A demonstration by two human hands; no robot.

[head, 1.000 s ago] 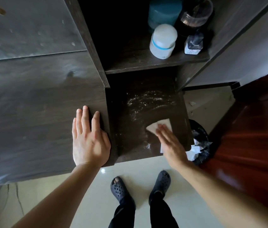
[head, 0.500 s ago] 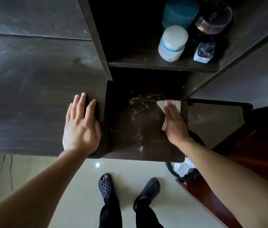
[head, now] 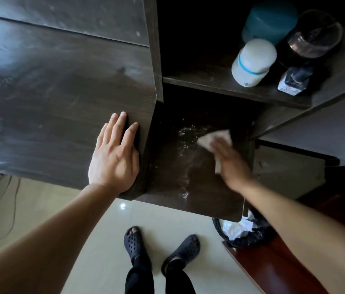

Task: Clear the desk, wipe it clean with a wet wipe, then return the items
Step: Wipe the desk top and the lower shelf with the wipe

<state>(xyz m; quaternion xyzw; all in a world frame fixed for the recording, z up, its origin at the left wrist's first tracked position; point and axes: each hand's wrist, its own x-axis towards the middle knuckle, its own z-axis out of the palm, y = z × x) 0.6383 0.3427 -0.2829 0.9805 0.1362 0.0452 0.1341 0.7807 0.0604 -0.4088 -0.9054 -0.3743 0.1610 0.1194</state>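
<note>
My right hand (head: 232, 164) presses a white wet wipe (head: 214, 138) flat onto the low dark shelf surface (head: 199, 198), at its right side, blurred by motion. White dusty specks (head: 185, 136) lie just left of the wipe and trail toward the front edge. My left hand (head: 114, 155) rests flat, fingers apart, on the dark wooden desk top (head: 51, 107) near its right edge. On the upper shelf stand a white jar with a blue band (head: 252, 62), a teal container (head: 270, 20), a clear-lidded dark jar (head: 313, 37) and a small dark bottle (head: 295, 81).
A black bin (head: 250, 238) lined with a bag and holding white crumpled paper stands on the pale tiled floor under the shelf's right corner. A red-brown wooden panel (head: 284, 270) is at lower right. My feet in dark clogs are below. A cable runs at left.
My right hand has slid the wipe from the front of the low shelf up toward the back right, then slightly leftward. My left hand has stayed flat on the desk top.
</note>
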